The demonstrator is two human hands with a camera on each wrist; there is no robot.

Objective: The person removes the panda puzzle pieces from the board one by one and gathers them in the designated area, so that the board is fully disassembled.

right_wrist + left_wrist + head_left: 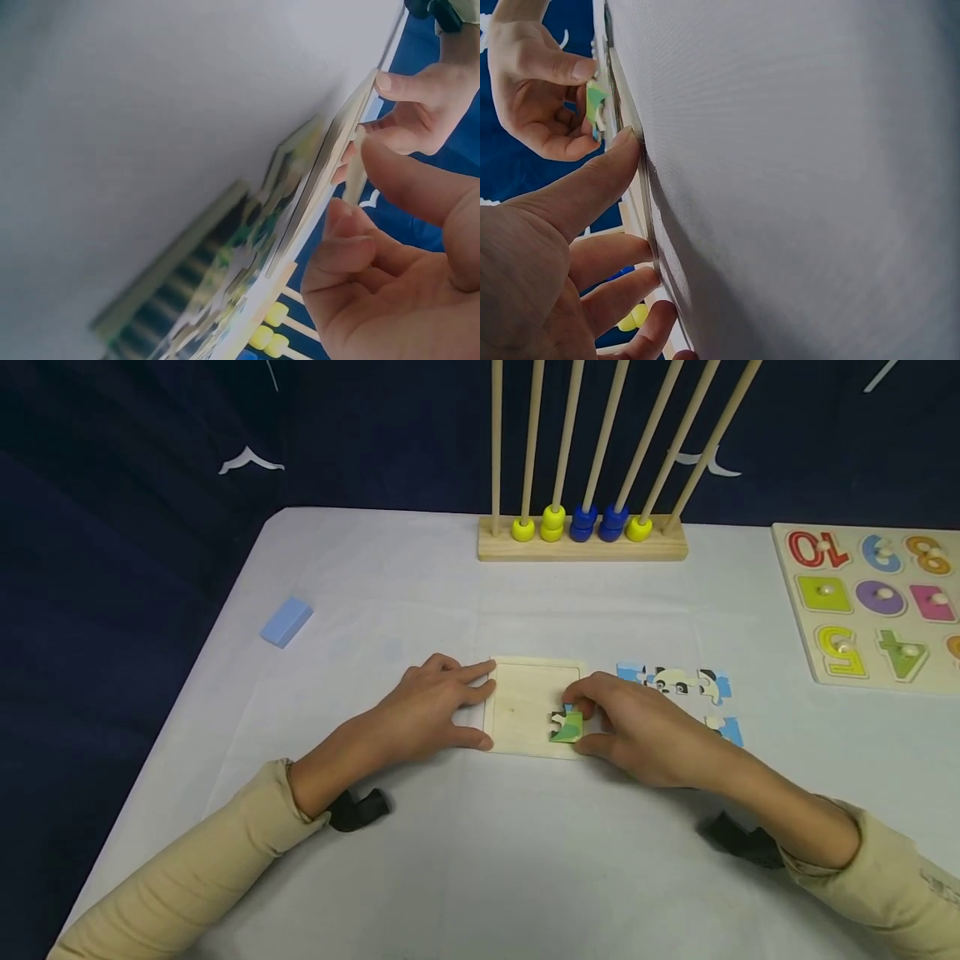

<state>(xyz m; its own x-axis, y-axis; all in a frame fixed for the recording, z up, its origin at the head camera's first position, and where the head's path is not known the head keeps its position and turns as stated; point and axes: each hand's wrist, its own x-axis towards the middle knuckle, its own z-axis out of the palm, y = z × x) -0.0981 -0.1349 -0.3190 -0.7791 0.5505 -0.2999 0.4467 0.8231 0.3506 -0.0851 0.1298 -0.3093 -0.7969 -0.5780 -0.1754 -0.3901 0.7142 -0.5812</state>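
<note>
My left hand (435, 706) rests against the left edge of a shallow wooden puzzle tray (525, 693), its fingers extended and spread along the rim. In the left wrist view the thumb and fingertips touch that edge. Between thumb and fingers, my right hand (641, 727) pinches a green puzzle piece (570, 728) with black, white and blue parts. The piece overlaps the right side of the tray in the head view; in the right wrist view it is edge-on and tilted. Several panda puzzle pieces (675, 681) lie just beyond the right hand, which partly hides them.
A wooden bead rack (583, 550) with yellow and blue beads on upright rods stands at the back of the table. A pegged number-and-shape board (808, 631) lies at the right. A light blue block (287, 622) is on the left, near the table's edge.
</note>
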